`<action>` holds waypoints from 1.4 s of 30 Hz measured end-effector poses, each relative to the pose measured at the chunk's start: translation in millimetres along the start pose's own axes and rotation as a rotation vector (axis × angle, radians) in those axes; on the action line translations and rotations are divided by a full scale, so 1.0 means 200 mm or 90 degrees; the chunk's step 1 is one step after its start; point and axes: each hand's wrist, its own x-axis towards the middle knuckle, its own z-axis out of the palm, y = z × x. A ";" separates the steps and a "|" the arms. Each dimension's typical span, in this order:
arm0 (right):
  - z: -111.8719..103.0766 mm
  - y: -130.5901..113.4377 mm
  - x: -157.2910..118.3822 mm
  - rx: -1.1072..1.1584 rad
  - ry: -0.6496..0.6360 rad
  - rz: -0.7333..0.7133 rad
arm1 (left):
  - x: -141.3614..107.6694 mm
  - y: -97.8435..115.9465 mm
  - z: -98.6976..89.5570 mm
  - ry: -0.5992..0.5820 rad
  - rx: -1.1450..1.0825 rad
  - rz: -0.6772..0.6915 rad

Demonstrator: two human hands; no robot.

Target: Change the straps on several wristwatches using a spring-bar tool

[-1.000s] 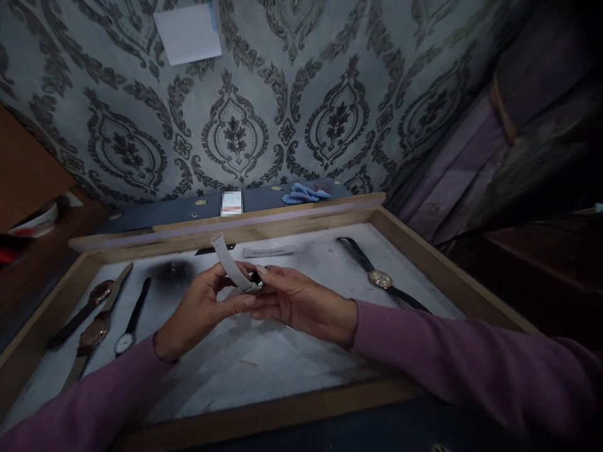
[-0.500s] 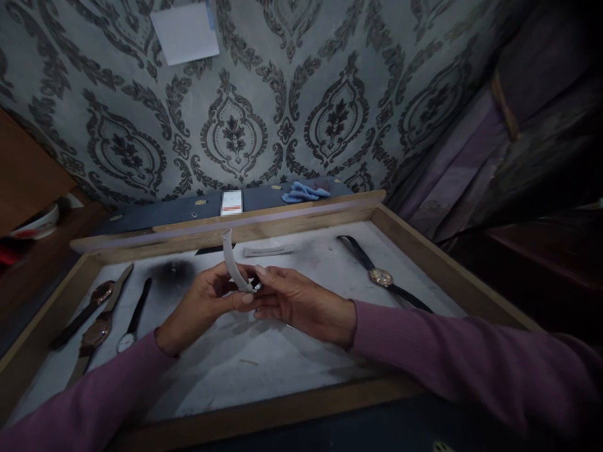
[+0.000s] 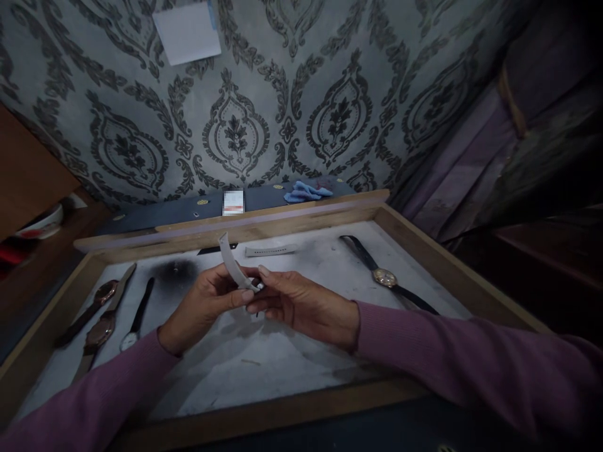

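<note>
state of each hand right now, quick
Left hand: closed, holding a pale strap.
Right hand: at the strap's lower end; its exact grip cannot be told.

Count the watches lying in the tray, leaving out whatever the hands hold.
4. Three lie at the left: the outermost watch, the middle watch and a pale-faced watch. A gold-cased watch lies at the right. Others may be hidden.
</note>
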 end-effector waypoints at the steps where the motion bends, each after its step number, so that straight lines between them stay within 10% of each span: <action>1: 0.00 0.00 0.00 -0.002 -0.003 -0.003 | 0.00 0.00 0.00 -0.002 -0.004 -0.002; 42: 0.01 0.01 0.00 0.028 0.066 0.036 | 0.03 0.01 0.09 0.011 -0.180 -0.092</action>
